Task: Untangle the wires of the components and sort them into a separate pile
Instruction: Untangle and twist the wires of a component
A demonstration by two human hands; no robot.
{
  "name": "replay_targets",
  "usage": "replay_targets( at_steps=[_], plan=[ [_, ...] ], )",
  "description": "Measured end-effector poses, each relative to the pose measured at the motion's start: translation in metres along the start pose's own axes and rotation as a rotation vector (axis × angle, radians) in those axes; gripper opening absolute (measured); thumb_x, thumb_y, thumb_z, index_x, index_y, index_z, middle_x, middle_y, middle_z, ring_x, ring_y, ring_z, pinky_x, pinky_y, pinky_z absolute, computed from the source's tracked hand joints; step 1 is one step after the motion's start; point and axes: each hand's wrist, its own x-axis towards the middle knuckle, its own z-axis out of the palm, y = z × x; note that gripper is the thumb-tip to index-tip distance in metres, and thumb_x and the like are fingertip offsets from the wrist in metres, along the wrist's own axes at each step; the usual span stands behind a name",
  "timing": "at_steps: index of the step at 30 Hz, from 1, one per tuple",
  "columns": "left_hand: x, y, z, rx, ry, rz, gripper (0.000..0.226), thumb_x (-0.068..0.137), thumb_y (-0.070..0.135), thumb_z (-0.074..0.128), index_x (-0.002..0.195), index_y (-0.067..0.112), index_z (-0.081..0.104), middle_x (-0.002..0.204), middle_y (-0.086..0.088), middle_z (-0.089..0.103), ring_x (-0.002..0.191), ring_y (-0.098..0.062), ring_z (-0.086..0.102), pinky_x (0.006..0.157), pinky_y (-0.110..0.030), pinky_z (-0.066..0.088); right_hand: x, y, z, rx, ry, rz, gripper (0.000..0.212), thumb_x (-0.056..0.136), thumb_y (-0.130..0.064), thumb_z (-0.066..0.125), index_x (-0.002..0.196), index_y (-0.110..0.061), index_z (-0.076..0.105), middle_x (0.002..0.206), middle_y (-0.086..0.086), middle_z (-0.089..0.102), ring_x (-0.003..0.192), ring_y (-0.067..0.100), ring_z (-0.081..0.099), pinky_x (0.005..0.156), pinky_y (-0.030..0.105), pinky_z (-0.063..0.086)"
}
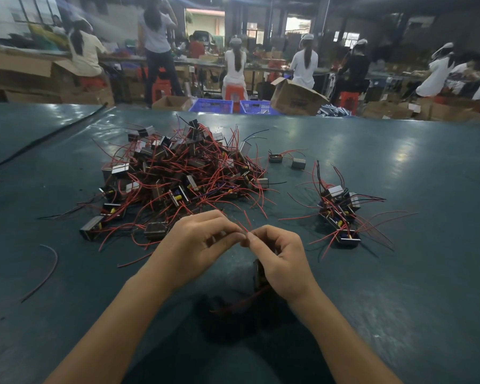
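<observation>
Component (259,274), dark, red-wired: one, partly hidden under the right hand (281,259), nearer the person than both piles. Wire ends (245,224): pinched by the fingertips of the left hand (200,245) and the right hand, tips meeting. Tangled pile (178,173): one, beyond the left hand; pieces too many to count. Sorted pile (340,214): one, right of the right hand, apart. Stray components (275,157): two, between the piles. Loose wire (43,270): one, far left. Table (399,273): dark green. Room: workshop, blurred workers; blue crates (211,106): two.

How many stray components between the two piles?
2: one with red wires just right of the big pile; a grey one to its right. Nothing there looks hidden.
</observation>
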Motion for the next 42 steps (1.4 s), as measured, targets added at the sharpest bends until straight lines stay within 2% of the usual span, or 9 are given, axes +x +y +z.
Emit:
replay_targets(
  at_steps=[3,11,18,20,24,26,30,35,42],
  plan=[
    [-0.002,0.001,0.0,0.116,0.018,0.003,0.028,0.093,0.035,0.057,0.089,0.012,0.072,0.081,0.007,0.063,0.067,-0.012,0.059,0.06,-0.034,0.051,0.0,0.002,0.0,-0.007,-0.005,-0.023,0.016,0.09,-0.011,0.064,0.074,-0.009,0.066,0.057,-0.008,0.053,0.051,0.005,0.042,0.049,0.02,0.034],
    [0.003,0.009,0.005,-0.142,-0.033,-0.359,0.022,0.092,0.034,0.061,0.076,0.02,0.067,0.055,0.007,0.057,0.048,-0.014,0.055,0.048,-0.032,0.045,-0.001,0.006,-0.002,-0.26,0.047,-0.141,0.01,0.089,-0.023,0.063,0.081,-0.018,0.067,0.067,-0.014,0.054,0.059,0.008,0.051,0.058,0.021,0.04],
    [0.012,0.022,0.018,-1.18,-0.007,-1.236,0.041,0.091,0.026,0.061,0.052,0.019,0.065,0.054,0.008,0.045,0.039,-0.005,0.04,0.037,-0.016,0.032,0.0,0.006,-0.003,-0.572,0.134,-0.36,0.01,0.088,-0.018,0.063,0.08,-0.014,0.064,0.07,-0.017,0.048,0.067,0.007,0.045,0.065,0.03,0.042],
    [0.01,0.019,0.021,-1.057,-0.026,-1.127,0.039,0.093,0.028,0.061,0.055,0.02,0.067,0.055,0.006,0.052,0.041,-0.006,0.047,0.039,-0.017,0.037,0.0,0.006,-0.004,-0.514,0.132,-0.305,0.011,0.088,-0.019,0.062,0.079,-0.013,0.065,0.069,-0.017,0.05,0.066,0.011,0.05,0.064,0.033,0.044],
    [0.003,0.011,0.021,-0.312,0.045,-0.414,0.019,0.092,0.028,0.064,0.075,0.023,0.07,0.064,0.008,0.065,0.053,-0.004,0.059,0.052,-0.015,0.045,0.001,0.002,-0.004,-0.257,0.087,-0.103,0.015,0.088,-0.023,0.06,0.08,-0.012,0.067,0.068,-0.009,0.058,0.061,0.007,0.052,0.059,0.021,0.041],
    [-0.002,0.006,0.018,-0.147,0.065,-0.229,0.016,0.088,0.035,0.068,0.087,0.019,0.07,0.07,0.015,0.064,0.058,-0.005,0.06,0.054,-0.013,0.044,0.0,0.0,-0.003,-0.159,0.076,-0.072,0.018,0.088,-0.021,0.059,0.076,-0.01,0.066,0.061,-0.011,0.055,0.055,0.003,0.047,0.053,0.017,0.037],
    [-0.006,0.003,0.011,0.032,0.063,-0.121,0.027,0.089,0.044,0.063,0.106,0.024,0.07,0.084,0.016,0.064,0.063,-0.005,0.058,0.057,-0.026,0.051,0.001,-0.001,-0.004,-0.078,0.052,-0.062,0.02,0.088,-0.017,0.058,0.076,-0.005,0.067,0.059,-0.008,0.053,0.054,0.002,0.044,0.052,0.015,0.035],
    [-0.006,0.005,0.009,0.27,0.101,0.069,0.024,0.093,0.034,0.057,0.087,0.018,0.073,0.075,0.01,0.064,0.055,-0.011,0.056,0.048,-0.033,0.048,0.001,-0.001,-0.004,-0.084,0.037,-0.068,0.019,0.088,-0.017,0.06,0.074,-0.006,0.066,0.058,-0.007,0.054,0.053,0.003,0.045,0.05,0.019,0.036],
    [0.0,0.011,0.015,-0.104,0.083,-0.312,0.025,0.092,0.022,0.061,0.068,0.016,0.067,0.053,0.011,0.052,0.048,-0.005,0.045,0.05,-0.018,0.036,-0.001,0.003,-0.004,-0.427,0.063,-0.255,0.01,0.089,-0.018,0.063,0.079,-0.016,0.064,0.066,-0.021,0.049,0.065,0.005,0.047,0.066,0.028,0.039]
  ],
)
